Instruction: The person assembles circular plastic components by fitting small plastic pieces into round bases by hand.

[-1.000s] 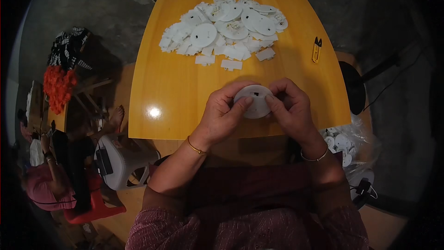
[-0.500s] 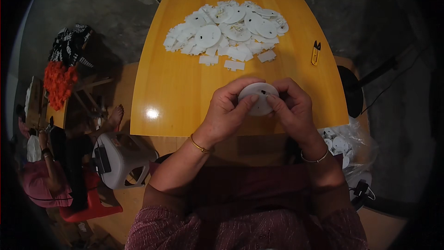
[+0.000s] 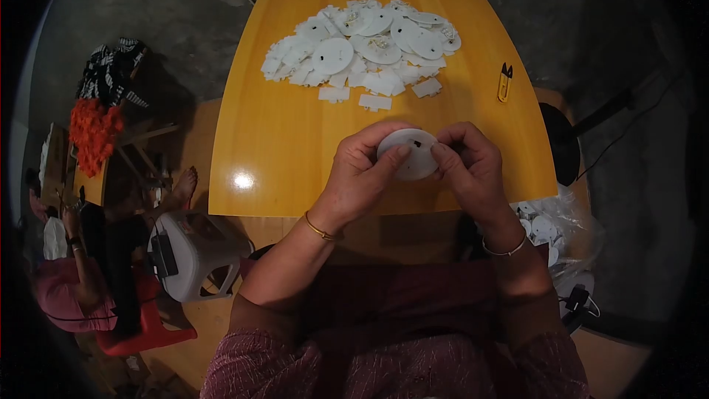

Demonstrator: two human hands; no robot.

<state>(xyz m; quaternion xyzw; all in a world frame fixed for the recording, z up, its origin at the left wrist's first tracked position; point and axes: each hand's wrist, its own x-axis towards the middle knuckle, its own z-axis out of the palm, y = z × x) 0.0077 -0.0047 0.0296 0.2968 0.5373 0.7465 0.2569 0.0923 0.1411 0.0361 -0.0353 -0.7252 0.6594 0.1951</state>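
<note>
A round white disc (image 3: 416, 161) with a small black piece near its middle is held up over the table's near edge. My left hand (image 3: 363, 166) grips its left side, the thumb lying on the face and the fingers behind. At the right rim, my right hand (image 3: 467, 165) pinches the edge between thumb and bent fingers; whether something small is also in that pinch I cannot tell. Beyond the hands lies a heap of similar white discs (image 3: 332, 56) mixed with small white rectangular cards (image 3: 375, 103).
Yellow thread snips (image 3: 504, 83) lie on the right of the wooden table (image 3: 281, 155). A clear bag of white discs (image 3: 545, 230) sits by the right near corner. At left are a grey stool (image 3: 193, 255), orange material (image 3: 96, 133) and another seated person (image 3: 74, 288).
The disc has shifted slightly left and turned a little. My right thumb has drawn back from the disc's face toward its right rim.
</note>
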